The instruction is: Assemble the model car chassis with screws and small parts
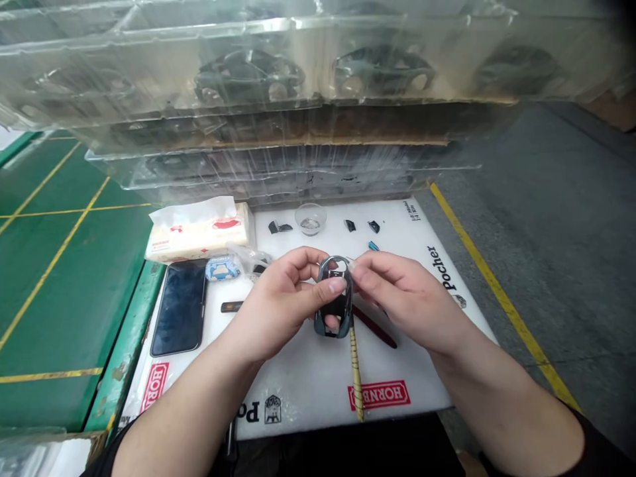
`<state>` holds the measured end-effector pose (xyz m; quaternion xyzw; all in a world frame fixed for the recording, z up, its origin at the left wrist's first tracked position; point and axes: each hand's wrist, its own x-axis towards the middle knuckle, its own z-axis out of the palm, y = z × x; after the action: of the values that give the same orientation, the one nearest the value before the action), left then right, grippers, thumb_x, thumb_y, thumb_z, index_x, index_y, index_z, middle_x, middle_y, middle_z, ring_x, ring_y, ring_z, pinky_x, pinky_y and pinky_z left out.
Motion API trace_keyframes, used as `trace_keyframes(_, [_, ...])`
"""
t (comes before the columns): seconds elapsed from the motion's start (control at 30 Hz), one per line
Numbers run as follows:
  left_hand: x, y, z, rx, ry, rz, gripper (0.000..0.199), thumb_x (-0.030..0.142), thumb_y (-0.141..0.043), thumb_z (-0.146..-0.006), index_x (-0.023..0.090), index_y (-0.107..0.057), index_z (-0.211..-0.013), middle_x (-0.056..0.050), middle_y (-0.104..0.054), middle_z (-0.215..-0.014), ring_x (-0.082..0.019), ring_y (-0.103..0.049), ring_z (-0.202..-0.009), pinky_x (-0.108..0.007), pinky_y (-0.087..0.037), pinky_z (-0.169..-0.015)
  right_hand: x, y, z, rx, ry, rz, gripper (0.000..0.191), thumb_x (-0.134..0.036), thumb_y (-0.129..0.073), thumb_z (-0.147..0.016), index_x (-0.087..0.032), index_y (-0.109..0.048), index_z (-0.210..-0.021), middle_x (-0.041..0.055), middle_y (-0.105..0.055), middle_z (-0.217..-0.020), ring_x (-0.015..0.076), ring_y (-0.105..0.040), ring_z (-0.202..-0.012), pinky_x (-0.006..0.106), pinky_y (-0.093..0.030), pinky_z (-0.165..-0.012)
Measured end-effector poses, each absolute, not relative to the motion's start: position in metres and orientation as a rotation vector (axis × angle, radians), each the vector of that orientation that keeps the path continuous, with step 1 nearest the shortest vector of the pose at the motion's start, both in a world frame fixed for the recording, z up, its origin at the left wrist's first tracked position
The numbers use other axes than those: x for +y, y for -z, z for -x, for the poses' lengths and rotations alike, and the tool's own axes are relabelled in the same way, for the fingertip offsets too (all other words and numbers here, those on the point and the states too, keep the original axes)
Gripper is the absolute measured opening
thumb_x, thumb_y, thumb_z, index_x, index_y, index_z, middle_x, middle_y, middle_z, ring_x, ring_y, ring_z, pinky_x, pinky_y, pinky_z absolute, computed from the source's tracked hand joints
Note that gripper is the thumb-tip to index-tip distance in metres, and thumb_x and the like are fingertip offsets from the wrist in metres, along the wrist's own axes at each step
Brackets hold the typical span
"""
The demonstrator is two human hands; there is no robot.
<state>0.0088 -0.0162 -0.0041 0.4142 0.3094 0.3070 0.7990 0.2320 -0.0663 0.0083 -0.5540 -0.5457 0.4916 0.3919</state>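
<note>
The left hand (281, 301) angles in from the wrist, fingers curled and thumb pressed around a glossy black model car shell (340, 306), held above the white work board (308, 377); the right hand (412, 295) grips its upper edge (fingertips only, palm down).

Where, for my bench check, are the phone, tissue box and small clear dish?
Phone (179, 308), head view, on its dark screen.
Tissue box (199, 237), head view, on its printed side.
Small clear dish (311, 219), head view, on its front wall.
</note>
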Motion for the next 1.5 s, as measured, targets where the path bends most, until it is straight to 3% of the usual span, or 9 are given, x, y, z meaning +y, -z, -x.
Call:
trace_keyframes(0.2, [-0.0186, 0.0026, -0.0085, 0.645, -0.659, -0.918, 0.037, 0.038, -0.098, -0.101, 0.018, -0.068, -0.111, 0.001, -0.079, -0.08, -0.016, -0.079, -0.058, -0.021, -0.061, -0.057, -0.0616, -0.0045, -0.2329, -1.363, -1.365, 1.324, 0.063, -0.08, -0.079, -0.104, -0.023, -0.066, -0.079, -0.0041, -0.053, -0.068, 0.0149, -0.044, -0.063, 0.031, -0.039, -0.059])
trace_keyframes(0.47, [-0.0179, 0.0022, -0.0079, 0.622, -0.63, -0.904, 0.037, 0.039, -0.095, -0.103, 0.018, -0.066, -0.11, -0.001, -0.082, -0.08, -0.016, -0.079, -0.057, -0.02, -0.062, -0.054, -0.0592, -0.0063, -0.2324, -1.358, -1.486, 1.239, 0.068, -0.082, -0.076, -0.105, -0.024, -0.057, -0.076, -0.0043, -0.051, -0.069, 0.0143, -0.044, -0.064, 0.032, -0.037, -0.062])
trace_keyframes(0.77, [-0.0159, 0.0038, -0.0092, 0.621, -0.619, -0.794, 0.042, 0.043, -0.099, -0.098, 0.019, -0.065, -0.107, 0.0, -0.081, -0.081, -0.015, -0.076, -0.051, -0.022, -0.064, -0.05, -0.0606, -0.0033, -0.2312, -1.262, -1.49, 1.159, 0.066, -0.082, -0.079, -0.104, -0.023, -0.06, -0.081, -0.0055, -0.047, -0.07, 0.0133, -0.038, -0.063, 0.03, -0.033, -0.058])
trace_keyframes(0.87, [-0.0147, 0.0023, -0.0088, 0.615, -0.633, -0.749, 0.04, 0.039, -0.1, -0.097, 0.018, -0.067, -0.106, -0.001, -0.081, -0.081, -0.014, -0.074, -0.049, -0.023, -0.065, -0.049, -0.0625, -0.0037, -0.2312, -1.237, -1.544, 1.069, 0.056, -0.076, -0.087, -0.102, -0.022, -0.071, -0.095, -0.0036, -0.057, -0.075, 0.0153, -0.051, -0.066, 0.031, -0.047, -0.062])
trace_keyframes(0.97, [-0.014, 0.0009, -0.0089, 0.6, -0.616, -0.69, 0.036, 0.036, -0.099, -0.097, 0.017, -0.068, -0.105, 0.0, -0.081, -0.081, -0.014, -0.074, -0.048, -0.024, -0.066, -0.048, -0.0633, -0.0051, -0.2307, -1.198, -1.581, 1.035, 0.046, -0.062, -0.099, -0.095, -0.023, -0.076, -0.105, 0.0032, -0.078, -0.097, 0.0213, -0.074, -0.088, 0.038, -0.064, -0.085])
trace_keyframes(1.17, [-0.014, -0.0004, -0.0091, 0.565, -0.611, -0.608, 0.031, 0.029, -0.097, -0.098, 0.015, -0.07, -0.099, 0.001, -0.079, -0.08, -0.014, -0.074, -0.047, -0.024, -0.066, -0.046, -0.0638, -0.0041, -0.2291, -1.25, -1.492, 1.049, 0.043, -0.061, -0.097, -0.098, -0.023, -0.078, -0.103, 0.0047, -0.083, -0.101, 0.0219, -0.079, -0.094, 0.039, -0.067, -0.092])
trace_keyframes(1.37, [-0.013, 0.0001, -0.009, 0.555, -0.613, -0.598, 0.029, 0.028, -0.095, -0.099, 0.015, -0.07, -0.1, 0.001, -0.078, -0.079, -0.014, -0.073, -0.047, -0.025, -0.068, -0.048, -0.0656, -0.0012, -0.2281, -1.218, -1.523, 1.094, 0.04, -0.052, -0.103, -0.094, -0.023, -0.078, -0.107, 0.0009, -0.077, -0.092, 0.0192, -0.073, -0.084, 0.036, -0.065, -0.083])
trace_keyframes(1.5, [-0.0124, 0.0016, -0.0088, 0.574, -0.616, -0.625, 0.032, 0.03, -0.097, -0.097, 0.016, -0.068, -0.1, 0.001, -0.079, -0.08, -0.015, -0.074, -0.047, -0.025, -0.066, -0.046, -0.0644, 0.0001, -0.2299, -1.192, -1.544, 1.002, 0.036, -0.052, -0.099, -0.099, -0.022, -0.081, -0.104, 0.005, -0.082, -0.104, 0.0213, -0.076, -0.098, 0.035, -0.064, -0.091])
